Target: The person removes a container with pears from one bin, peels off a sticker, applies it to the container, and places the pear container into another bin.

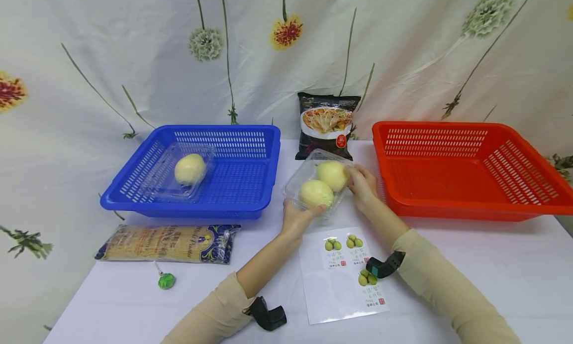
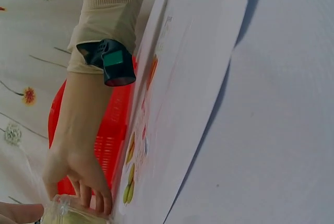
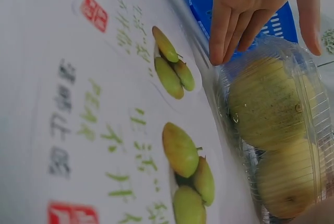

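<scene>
Left hand [image 1: 296,218] and right hand [image 1: 363,184] grip the clear box [image 1: 305,173] from two sides, near the back edge of the tabletop [image 1: 112,304]. Squeezing too hard could buckle it and pop it open (can't tell if latched), dropping the pale fruits [image 1: 332,176].

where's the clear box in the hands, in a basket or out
Out of both: the left hand and right hand hold the clear box in the gap between the blue basket and the red basket.
</scene>
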{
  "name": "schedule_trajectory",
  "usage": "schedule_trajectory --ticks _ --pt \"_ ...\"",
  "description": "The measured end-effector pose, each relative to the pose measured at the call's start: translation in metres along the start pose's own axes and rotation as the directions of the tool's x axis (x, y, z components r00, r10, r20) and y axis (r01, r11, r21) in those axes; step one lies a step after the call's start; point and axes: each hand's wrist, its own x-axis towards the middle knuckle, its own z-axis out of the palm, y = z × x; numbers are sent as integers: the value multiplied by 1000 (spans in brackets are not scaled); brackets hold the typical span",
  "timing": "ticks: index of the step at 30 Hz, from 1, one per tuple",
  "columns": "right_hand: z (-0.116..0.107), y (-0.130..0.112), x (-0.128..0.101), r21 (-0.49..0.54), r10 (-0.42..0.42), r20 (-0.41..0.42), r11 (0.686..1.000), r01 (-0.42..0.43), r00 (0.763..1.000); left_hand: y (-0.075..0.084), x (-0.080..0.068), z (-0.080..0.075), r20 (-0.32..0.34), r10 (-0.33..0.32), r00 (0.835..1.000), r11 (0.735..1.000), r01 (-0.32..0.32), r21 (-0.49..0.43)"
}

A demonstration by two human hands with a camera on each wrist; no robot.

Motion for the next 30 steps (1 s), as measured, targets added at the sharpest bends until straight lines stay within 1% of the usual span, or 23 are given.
schedule_trajectory --ticks 3,7,11,13,17,21,23,26,30 --pt "-3 0 -3 10 7 4 1000 -7 1000 -1 1 0 -2 26 1000 1000 -26 -14" --pt "-7 -1 -11 31 10 16 999 -11 1000 -2 4 1 -5 83 997 996 -83 -27" --pt "-10 0 -18 53 12 10 999 -12 1000 -1 5 2 -10 114 993 993 -114 -14" --pt "-12 1 -20 63 16 9 998 -17 1000 -1 6 1 -10 115 993 993 -115 7" --pt "-16 1 -27 72 20 19 997 -21 1000 0 10 -3 1 139 990 989 -139 55" --pt "-19 1 -35 81 20 44 996 -23 999 -1 17 -9 22 158 987 984 -159 74" --pt "-21 1 -39 82 13 49 996 -17 999 -1 22 -11 38 177 983 981 -179 68" --pt "-22 3 -46 83 17 35 996 -20 999 0 27 -14 61 202 977 978 -205 43" --pt "-26 3 -54 81 34 18 996 -36 999 2 31 -16 81 208 975 978 -210 8"
